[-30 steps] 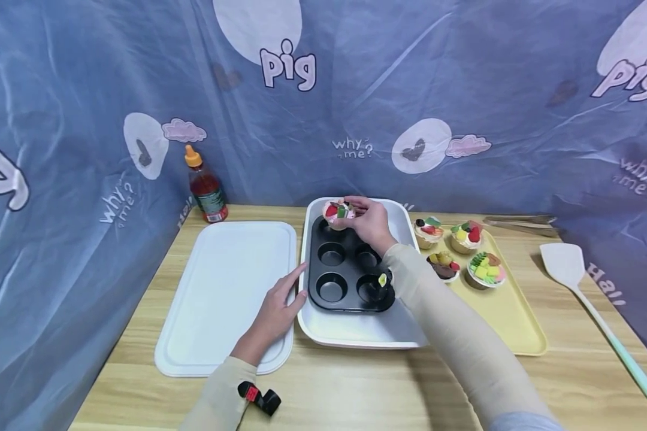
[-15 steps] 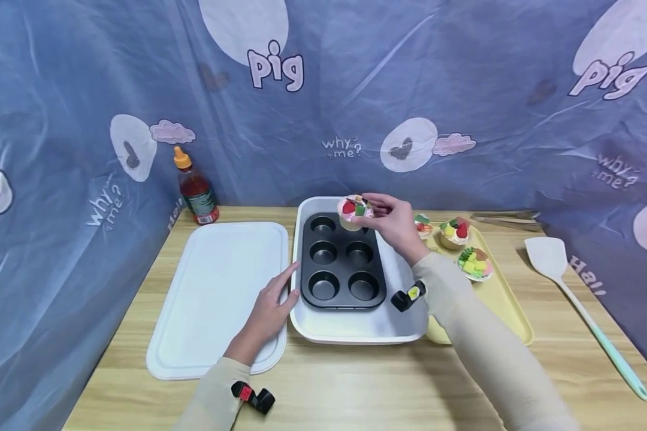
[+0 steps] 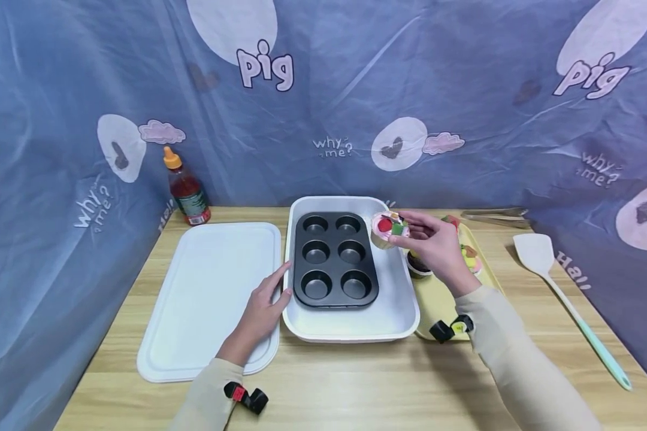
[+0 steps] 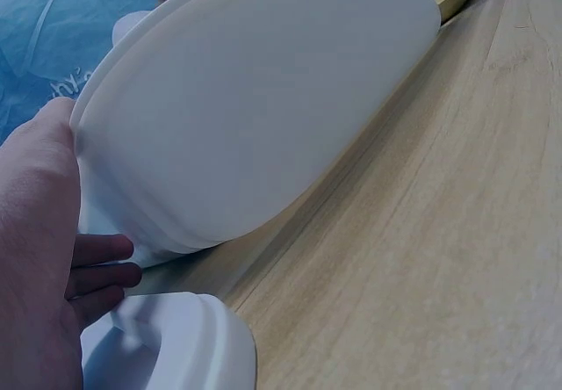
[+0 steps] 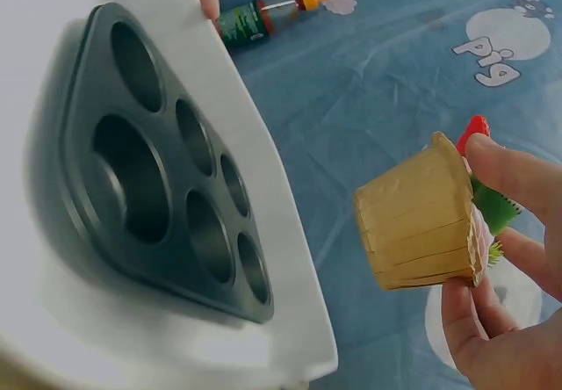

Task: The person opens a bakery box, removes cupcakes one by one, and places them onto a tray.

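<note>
My right hand point(image 3: 437, 248) pinches a toy cupcake point(image 3: 384, 230) with pink cream and a red and green topping. It is over the right side of the white basin point(image 3: 350, 330). In the right wrist view the pale paper cup point(image 5: 417, 219) shows side-on, with fingers and thumb at its rim. A black muffin tin point(image 3: 333, 268) lies in the basin, all of its wells bare. My left hand point(image 3: 256, 311) rests with extended fingers against the basin's left wall; in the left wrist view the hand point(image 4: 39, 241) touches the basin's outer side.
A yellow tray point(image 3: 435, 306) to the right bears several cupcakes, partly hidden by my right hand. A white lid-like tray point(image 3: 210, 287) lies left. A sauce bottle point(image 3: 190, 194) stands behind it. Tongs point(image 3: 498, 216) and a spatula point(image 3: 539, 254) lie at the right.
My right hand has carried the cupcake from above the muffin tin's far left well rightward to the basin's right side. My left hand stays at the basin. The camera view has shifted slightly.
</note>
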Available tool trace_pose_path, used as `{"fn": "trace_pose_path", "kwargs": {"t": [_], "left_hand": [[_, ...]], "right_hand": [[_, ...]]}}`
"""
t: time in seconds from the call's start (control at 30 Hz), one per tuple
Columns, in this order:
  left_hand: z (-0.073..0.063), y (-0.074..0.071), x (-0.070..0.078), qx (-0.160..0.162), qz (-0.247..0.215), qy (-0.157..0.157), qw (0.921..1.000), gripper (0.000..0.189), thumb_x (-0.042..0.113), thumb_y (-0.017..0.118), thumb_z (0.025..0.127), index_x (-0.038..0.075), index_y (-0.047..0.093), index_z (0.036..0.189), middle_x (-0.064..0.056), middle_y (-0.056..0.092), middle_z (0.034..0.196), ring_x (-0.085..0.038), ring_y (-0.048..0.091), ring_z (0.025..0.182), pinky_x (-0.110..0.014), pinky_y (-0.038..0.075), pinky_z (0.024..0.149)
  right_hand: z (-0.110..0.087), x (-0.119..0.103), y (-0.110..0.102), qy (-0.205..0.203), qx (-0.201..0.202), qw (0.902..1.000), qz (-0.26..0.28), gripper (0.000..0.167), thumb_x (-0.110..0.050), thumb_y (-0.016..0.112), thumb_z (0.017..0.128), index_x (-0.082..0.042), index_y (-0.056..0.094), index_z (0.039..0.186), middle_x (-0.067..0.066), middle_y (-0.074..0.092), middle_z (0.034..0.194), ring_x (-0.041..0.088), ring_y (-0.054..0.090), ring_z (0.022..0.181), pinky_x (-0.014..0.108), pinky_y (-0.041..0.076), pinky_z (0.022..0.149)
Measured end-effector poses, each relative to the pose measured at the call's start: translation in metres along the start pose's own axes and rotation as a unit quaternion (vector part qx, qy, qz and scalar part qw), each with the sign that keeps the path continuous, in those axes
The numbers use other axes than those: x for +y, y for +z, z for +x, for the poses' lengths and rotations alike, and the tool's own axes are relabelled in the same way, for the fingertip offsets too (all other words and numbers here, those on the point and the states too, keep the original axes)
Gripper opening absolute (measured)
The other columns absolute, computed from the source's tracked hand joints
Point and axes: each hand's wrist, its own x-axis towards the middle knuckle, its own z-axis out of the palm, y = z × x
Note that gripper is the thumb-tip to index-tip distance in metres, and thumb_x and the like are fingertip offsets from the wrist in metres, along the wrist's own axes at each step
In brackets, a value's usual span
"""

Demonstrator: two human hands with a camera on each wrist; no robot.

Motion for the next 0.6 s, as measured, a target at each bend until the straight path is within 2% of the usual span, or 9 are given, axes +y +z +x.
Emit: {"fn": "trace_pose_path", "kwargs": {"t": [0.3, 0.43, 0.6], "left_hand": [[0.0, -0.001, 0.0, 0.002, -0.001, -0.004, 1.0, 0.056, 0.021, 0.059, 0.1, 0.024, 0.044, 0.154, -0.015, 0.051, 0.151, -0.035, 0.047, 0.141, -0.054, 0.034, 0.119], [0.0, 0.0, 0.001, 0.004, -0.002, -0.005, 1.0, 0.056, 0.02, 0.059, 0.099, 0.024, 0.044, 0.154, -0.014, 0.052, 0.151, -0.034, 0.048, 0.14, -0.052, 0.034, 0.12], [0.0, 0.0, 0.002, 0.004, 0.001, 0.001, 1.0, 0.056, 0.02, 0.059, 0.1, 0.023, 0.044, 0.154, -0.015, 0.051, 0.151, -0.035, 0.048, 0.141, -0.053, 0.034, 0.119]], "right_hand": [[-0.031, 0.018, -0.022, 0.002, 0.017, 0.9998, -0.006, 0.059, -0.016, 0.087, 0.08, -0.001, 0.065, 0.132, -0.025, 0.065, 0.104, -0.007, 0.064, 0.093, 0.007, 0.052, 0.083], [-0.048, 0.029, -0.032, -0.006, 0.027, 0.9996, -0.001, 0.057, -0.01, 0.086, 0.079, 0.004, 0.064, 0.13, -0.028, 0.065, 0.105, -0.008, 0.064, 0.093, 0.006, 0.052, 0.084], [-0.068, 0.044, -0.044, 0.001, 0.036, 0.9993, -0.009, 0.056, -0.008, 0.086, 0.078, 0.002, 0.065, 0.129, -0.028, 0.066, 0.107, -0.007, 0.064, 0.094, 0.007, 0.053, 0.083]]}}
